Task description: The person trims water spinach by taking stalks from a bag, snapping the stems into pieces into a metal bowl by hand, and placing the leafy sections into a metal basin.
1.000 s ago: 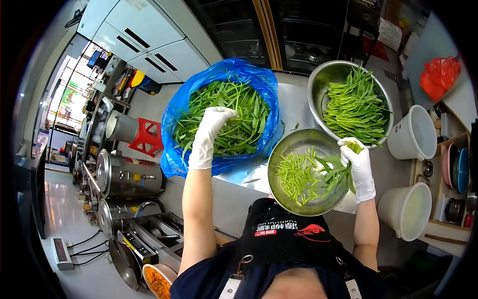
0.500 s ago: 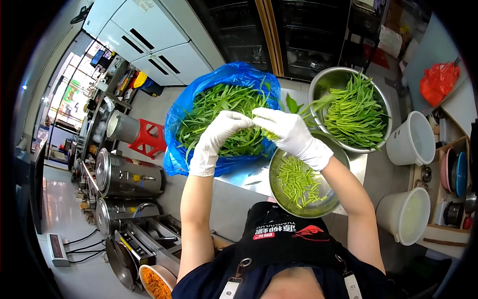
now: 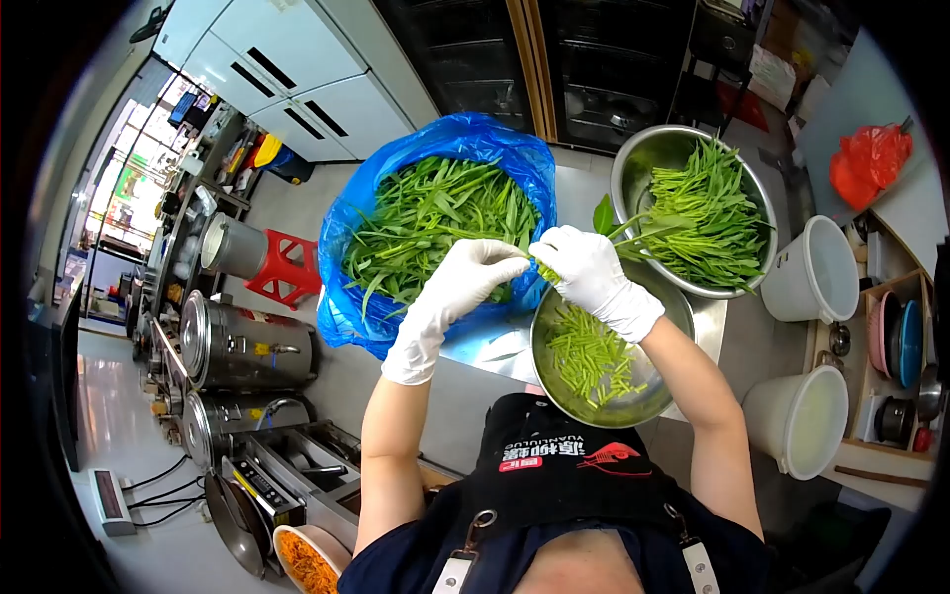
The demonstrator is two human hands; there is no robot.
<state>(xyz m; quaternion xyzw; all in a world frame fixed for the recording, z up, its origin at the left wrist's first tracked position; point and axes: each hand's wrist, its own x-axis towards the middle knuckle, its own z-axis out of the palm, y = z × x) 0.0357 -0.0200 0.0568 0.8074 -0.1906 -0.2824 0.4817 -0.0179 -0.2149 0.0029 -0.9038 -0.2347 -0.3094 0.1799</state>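
In white gloves, my hands meet in front of the blue plastic bag (image 3: 341, 233) heaped with water spinach (image 3: 435, 213). My right hand (image 3: 599, 287) is closed around a water spinach stalk, its leaves (image 3: 643, 230) sticking out to the right over the large steel bowl. The fingertips of my left hand (image 3: 465, 280) pinch the stalk's other end. Under my right hand sits a smaller steel bowl (image 3: 648, 401) with short cut stem pieces (image 3: 589, 361). Leafy tops with long stems (image 3: 708, 218) fill the large steel bowl (image 3: 621, 178).
A steel-topped table (image 3: 475, 346) bears the bag and bowls. Two white buckets (image 3: 797, 421) stand at right, near shelves with dishes. Steel pots (image 3: 247, 342), a red stool (image 3: 287, 267) and a bowl of shredded orange food (image 3: 307, 564) are at left.
My left hand has come down and slightly right, and my right hand has also lowered a little. The stalk's leaves have swung lower over the large bowl's edge.
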